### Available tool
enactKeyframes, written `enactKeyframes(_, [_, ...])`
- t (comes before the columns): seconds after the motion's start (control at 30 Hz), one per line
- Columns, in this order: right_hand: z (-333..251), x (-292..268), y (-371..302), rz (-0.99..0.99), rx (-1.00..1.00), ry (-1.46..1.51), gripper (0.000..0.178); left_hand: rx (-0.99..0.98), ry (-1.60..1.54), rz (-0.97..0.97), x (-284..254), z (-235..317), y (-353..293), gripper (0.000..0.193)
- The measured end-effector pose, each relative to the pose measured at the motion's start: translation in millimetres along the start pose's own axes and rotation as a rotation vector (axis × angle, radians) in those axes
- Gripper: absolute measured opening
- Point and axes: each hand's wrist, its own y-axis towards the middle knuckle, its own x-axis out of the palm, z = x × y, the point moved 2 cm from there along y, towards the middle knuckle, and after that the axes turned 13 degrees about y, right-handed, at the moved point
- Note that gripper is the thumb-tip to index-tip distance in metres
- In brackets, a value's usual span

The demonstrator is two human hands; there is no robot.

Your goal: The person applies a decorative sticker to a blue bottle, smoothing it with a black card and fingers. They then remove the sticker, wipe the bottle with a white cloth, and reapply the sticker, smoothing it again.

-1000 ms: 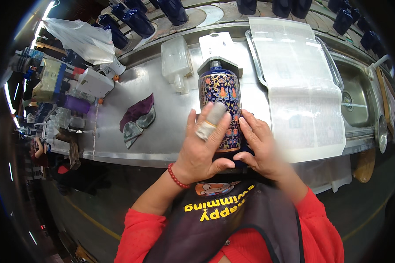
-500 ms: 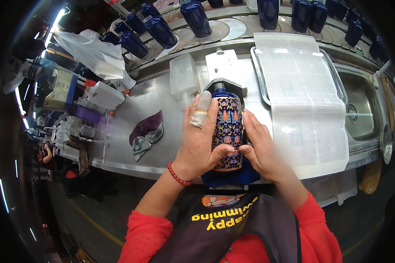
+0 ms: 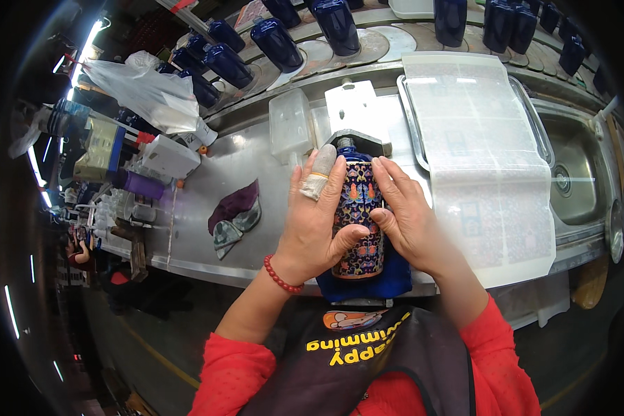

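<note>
A dark blue bottle (image 3: 358,222) with a colourful floral pattern lies with its neck pointing away from me, against an angled metal rest (image 3: 373,143). Along its left side my left hand (image 3: 305,225) lies with fingers stretched out and thumb across the front. One finger wears a grey cloth cover (image 3: 319,173) tied with a yellow band. My right hand (image 3: 412,225) lies flat against the right side, fingertips near the shoulder, thumb at the pattern's edge. Neither hand wraps round the bottle. Blue cloth (image 3: 398,277) lies beneath its near end.
Translucent patterned sheets (image 3: 489,173) cover a metal tray (image 3: 409,125) at right, beside a steel sink (image 3: 572,177). At left lies a purple and grey cloth (image 3: 234,211); a clear plastic container (image 3: 289,125) stands behind. Plain blue bottles (image 3: 274,45) stand on a plated conveyor (image 3: 381,48).
My right fingertips have slid up toward the bottle's shoulder, and the right thumb has risen. My left hand stays nearly in place. Bottles on the conveyor have shifted right.
</note>
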Motion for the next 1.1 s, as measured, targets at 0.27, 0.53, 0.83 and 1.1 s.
enactKeyframes(0.27, [-1.6,2.5,6.8,-0.014,0.053,0.022,0.057,0.043,0.049,-0.023,5.3,-1.9,0.2,0.095])
enactKeyframes(0.53, [-3.6,2.3,8.2,-0.003,0.063,0.020,0.056,0.044,0.059,-0.027,5.6,-1.3,0.2,0.093])
enactKeyframes(0.83, [-4.7,2.4,9.3,-0.001,0.046,0.014,0.055,0.053,0.028,-0.007,6.6,-3.2,-0.1,0.093])
enactKeyframes(1.1, [-1.9,2.2,8.2,0.004,0.058,0.054,0.056,0.061,0.030,0.008,7.0,-2.6,0.3,0.092])
